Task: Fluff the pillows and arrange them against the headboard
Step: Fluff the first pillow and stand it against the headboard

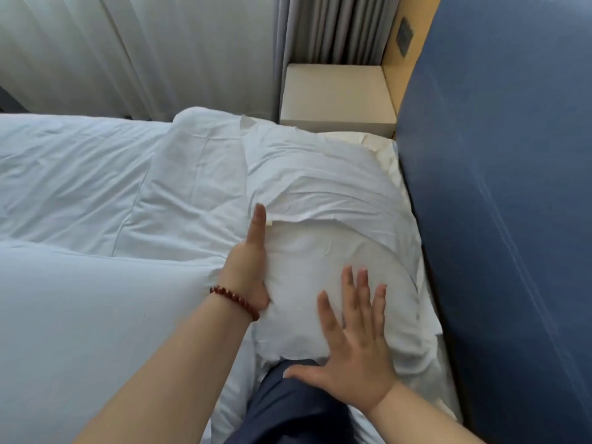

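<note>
A white pillow (307, 267) lies flat on the bed beside the blue padded headboard (499, 219). A second white pillow (320, 168) lies beyond it, its wrinkled case overlapping the near one. My left hand (248, 264), a red bead bracelet on its wrist, presses edge-on against the near pillow's left side, fingers straight. My right hand (352, 341) rests flat on the pillow's near end, fingers spread. Neither hand grips anything.
A white duvet (89, 219) covers the bed to the left. A beige bedside cabinet (336, 97) stands past the pillows, with curtains (160, 52) behind it. My knee in dark blue trousers (288, 402) rests on the mattress below the pillow.
</note>
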A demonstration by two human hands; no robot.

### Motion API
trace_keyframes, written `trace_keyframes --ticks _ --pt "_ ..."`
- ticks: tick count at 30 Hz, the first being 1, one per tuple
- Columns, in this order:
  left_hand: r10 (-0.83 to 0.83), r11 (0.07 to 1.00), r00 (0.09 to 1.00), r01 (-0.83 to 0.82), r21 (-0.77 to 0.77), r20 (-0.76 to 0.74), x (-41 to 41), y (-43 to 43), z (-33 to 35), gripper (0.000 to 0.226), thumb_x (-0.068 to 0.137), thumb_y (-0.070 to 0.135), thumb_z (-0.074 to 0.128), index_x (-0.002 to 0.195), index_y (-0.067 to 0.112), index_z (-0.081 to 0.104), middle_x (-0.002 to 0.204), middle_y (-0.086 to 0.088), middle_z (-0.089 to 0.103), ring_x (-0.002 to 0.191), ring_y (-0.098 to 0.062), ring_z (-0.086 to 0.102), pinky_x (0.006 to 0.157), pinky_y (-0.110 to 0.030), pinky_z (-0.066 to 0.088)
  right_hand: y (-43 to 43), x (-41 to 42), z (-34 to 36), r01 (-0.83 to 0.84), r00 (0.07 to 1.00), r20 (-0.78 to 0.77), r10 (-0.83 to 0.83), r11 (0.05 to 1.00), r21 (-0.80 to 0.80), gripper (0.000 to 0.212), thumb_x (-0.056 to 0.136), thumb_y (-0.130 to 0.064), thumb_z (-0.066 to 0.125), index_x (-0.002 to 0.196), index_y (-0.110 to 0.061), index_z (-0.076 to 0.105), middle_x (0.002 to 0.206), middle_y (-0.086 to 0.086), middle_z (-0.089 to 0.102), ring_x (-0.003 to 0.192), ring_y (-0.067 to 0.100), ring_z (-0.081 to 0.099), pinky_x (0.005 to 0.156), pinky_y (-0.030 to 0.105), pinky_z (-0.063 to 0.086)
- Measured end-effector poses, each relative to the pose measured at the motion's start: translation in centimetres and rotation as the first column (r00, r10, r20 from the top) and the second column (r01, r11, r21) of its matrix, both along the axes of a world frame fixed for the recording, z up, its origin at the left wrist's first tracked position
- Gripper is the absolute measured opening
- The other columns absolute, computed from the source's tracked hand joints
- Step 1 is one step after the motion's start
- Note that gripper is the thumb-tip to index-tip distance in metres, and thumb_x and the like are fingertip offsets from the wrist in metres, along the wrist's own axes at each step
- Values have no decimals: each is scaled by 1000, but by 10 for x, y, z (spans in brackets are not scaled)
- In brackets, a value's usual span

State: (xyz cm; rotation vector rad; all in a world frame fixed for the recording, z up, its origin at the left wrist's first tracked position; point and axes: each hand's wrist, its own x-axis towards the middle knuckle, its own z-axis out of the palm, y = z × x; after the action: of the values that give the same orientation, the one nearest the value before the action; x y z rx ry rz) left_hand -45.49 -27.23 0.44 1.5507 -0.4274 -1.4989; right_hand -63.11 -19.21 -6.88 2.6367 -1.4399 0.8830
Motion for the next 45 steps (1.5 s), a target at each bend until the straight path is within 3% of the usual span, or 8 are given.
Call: trace_keyframes --ticks 8,14,17,21,23,27,38,45 --pt "-24 986 979 -10 -163 -204 -50 4 94 91 61 79 66 122 11 62 105 -12 74 92 -29 72 86 -48 57 -13 -57 112 190 969 193 -153 963 -190 63 89 -61 51 129 -13 55 117 9 67 105 27 63 90 39 47" --pt "-140 916 975 61 -397 -173 -65 47 167 78 80 74 52 129 12 58 108 -11 73 95 -25 72 76 -39 61 -2 -85 201 189 935 346 -78 935 -300 63 88 -67 50 77 -7 67 68 1 63 60 24 59 57 33 46" --pt "-64 805 965 200 -558 254 -58 79 204 94 82 83 32 138 9 50 121 -21 64 108 -37 63 88 -48 54 3 -87 247 194 876 471 -101 969 -154 56 67 -68 66 72 -13 63 65 -13 61 61 14 53 56 21 41" --pt "559 296 380 738 -606 737 -56 104 208 80 83 74 40 139 17 46 143 -5 42 134 -26 39 110 -47 32 -5 -81 272 150 892 426 -147 988 27 48 60 -56 83 68 -15 59 64 -3 61 64 16 51 57 25 39" --pt "541 202 351 828 -523 764 -63 91 195 69 86 66 46 134 17 53 145 -5 45 139 -25 36 112 -47 30 -13 -78 273 132 897 420 -136 991 38 46 62 -52 85 66 -17 57 62 -2 59 62 19 52 59 34 41" --pt "585 229 429 727 -647 688 -74 55 192 42 89 46 53 114 15 68 112 2 68 106 -18 60 102 -17 33 -32 -83 278 195 893 409 -188 980 24 52 60 -67 68 72 -18 59 64 -5 59 64 17 55 57 30 40" --pt "236 565 518 615 -550 822 -102 -40 194 28 99 39 49 99 18 68 89 3 67 85 -11 56 71 -4 37 -39 -131 187 639 761 171 -626 769 -28 93 79 -89 16 140 -26 48 127 1 61 116 29 55 103 48 35" --pt "204 621 684 463 -633 701 -90 -94 171 31 100 42 46 93 18 64 92 -8 67 83 -10 56 73 -8 41 -68 -114 171 574 815 -5 -579 807 140 125 50 -105 21 152 -41 -10 149 14 37 142 31 28 118 57 -1"
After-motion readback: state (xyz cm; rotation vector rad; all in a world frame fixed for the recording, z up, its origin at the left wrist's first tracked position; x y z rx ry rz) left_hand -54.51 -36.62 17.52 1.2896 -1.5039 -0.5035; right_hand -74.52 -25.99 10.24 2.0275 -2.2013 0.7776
